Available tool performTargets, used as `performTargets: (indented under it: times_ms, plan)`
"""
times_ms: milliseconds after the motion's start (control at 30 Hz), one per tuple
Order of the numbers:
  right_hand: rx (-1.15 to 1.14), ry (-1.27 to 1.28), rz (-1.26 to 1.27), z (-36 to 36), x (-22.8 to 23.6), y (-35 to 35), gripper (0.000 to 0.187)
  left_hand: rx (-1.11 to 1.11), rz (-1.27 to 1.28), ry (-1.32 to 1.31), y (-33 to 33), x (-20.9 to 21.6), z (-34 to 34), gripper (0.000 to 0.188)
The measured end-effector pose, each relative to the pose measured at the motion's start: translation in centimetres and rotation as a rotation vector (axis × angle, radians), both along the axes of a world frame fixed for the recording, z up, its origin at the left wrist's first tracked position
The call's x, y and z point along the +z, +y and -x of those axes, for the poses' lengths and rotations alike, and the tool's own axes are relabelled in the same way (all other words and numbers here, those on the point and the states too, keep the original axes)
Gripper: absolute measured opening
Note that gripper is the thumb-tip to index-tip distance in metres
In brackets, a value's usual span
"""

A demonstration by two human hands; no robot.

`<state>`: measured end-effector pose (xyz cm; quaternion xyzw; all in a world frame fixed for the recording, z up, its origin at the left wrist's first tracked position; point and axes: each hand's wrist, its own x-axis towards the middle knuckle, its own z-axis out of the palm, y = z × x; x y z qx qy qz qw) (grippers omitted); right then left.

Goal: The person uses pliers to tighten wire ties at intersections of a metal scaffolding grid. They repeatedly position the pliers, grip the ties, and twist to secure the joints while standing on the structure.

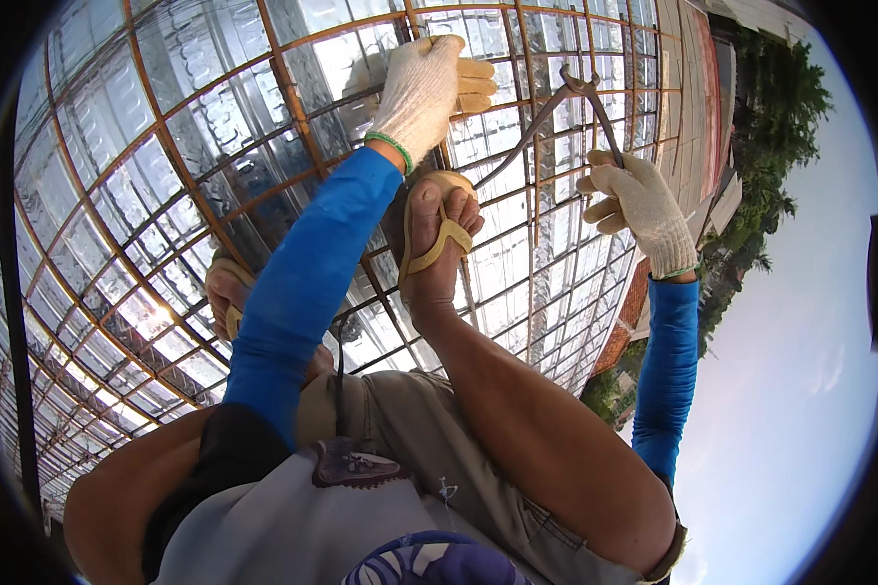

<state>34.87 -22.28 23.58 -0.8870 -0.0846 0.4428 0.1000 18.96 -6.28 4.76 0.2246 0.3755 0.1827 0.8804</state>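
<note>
My left hand (431,90), in a pale knitted glove, lies over the rusty steel bar grid (288,93). Its fingers point right, slightly bent, with the thumb apart from them; nothing shows in them, though their undersides are hidden. At the right, my gloved right hand (642,205) holds one handle of dark metal pincers (580,86). Their handles are spread wide, and the jaws point away over the grid. The other handle slants toward my sandalled foot (427,219), and its end lies close to the toes.
Shiny ribbed metal sheets (205,122) lie under the bars. My other foot (226,292) is on the left, partly behind my left sleeve. Beyond the grid's right edge are boards (698,117), trees (776,127) and open sky.
</note>
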Motion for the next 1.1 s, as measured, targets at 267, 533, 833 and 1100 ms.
performTargets:
  times_ms: [267, 533, 833, 1100]
  plan:
    - [-0.158, -0.157, -0.025, -3.7, -9.0, -5.4, 0.040, 0.215, 0.208, -0.038, -4.3, 3.6, -0.7, 0.039]
    - [0.000, 0.012, -0.470, 4.5, -2.0, 1.5, 0.058, 0.527, 0.514, -0.128, -2.5, 11.1, -3.3, 0.030]
    - [0.560, -0.273, -0.185, 5.1, 7.4, 11.9, 0.035, 0.668, 0.582, -0.395, 2.4, 14.9, -1.4, 0.037]
    - [0.733, -0.102, -0.082, 6.9, 6.2, 11.7, 0.033, 0.764, 0.647, -0.550, 0.4, 9.7, -1.1, 0.036]
